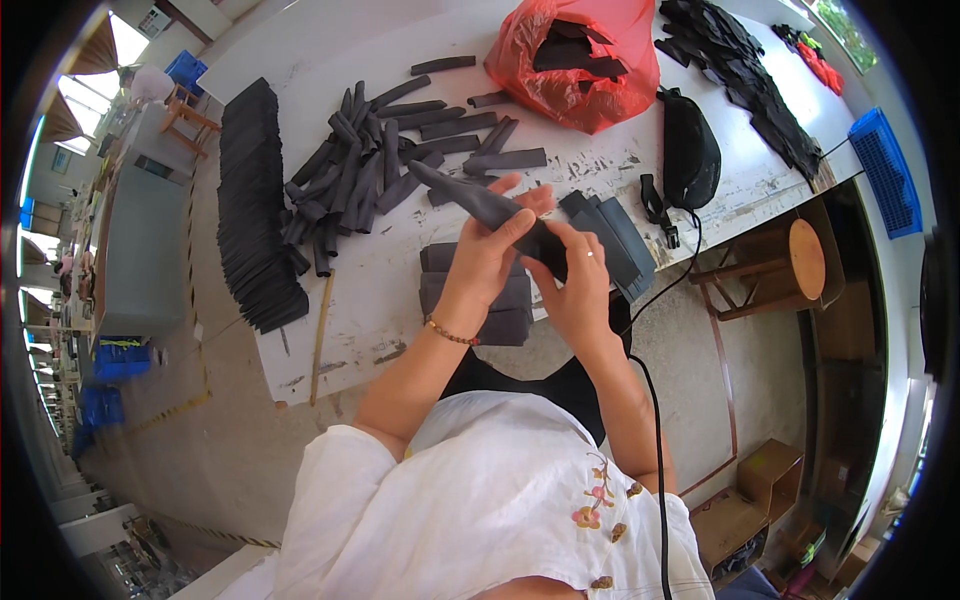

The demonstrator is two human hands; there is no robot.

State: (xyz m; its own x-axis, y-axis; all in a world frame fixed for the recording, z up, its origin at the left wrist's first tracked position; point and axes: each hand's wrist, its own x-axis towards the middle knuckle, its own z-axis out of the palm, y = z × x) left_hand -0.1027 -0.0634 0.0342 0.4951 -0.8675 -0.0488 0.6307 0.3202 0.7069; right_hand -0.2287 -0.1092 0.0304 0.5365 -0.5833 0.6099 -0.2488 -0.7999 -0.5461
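Note:
A dark grey piece of fabric (478, 200), partly rolled into a tube, is held above the table's near edge. My left hand (487, 250) grips it between thumb and fingers, some fingertips showing beyond it. My right hand (578, 280) closes on its nearer end, thumb and index finger pressed to the cloth. Below my left hand lies a stack of folded dark fabric pieces (505, 325). Flat grey pieces (625, 250) are fanned out to the right of my right hand. A loose heap of rolled dark fabric tubes (350, 170) lies to the left and beyond my hands.
A long row of layered dark pieces (255, 210) runs along the left of the white table (290, 370), beside a thin wooden stick (322, 335). Farther off are a red plastic bag (510, 60), a black pouch (692, 150) and a dark pile (745, 80). A wooden stool (805, 258) stands right.

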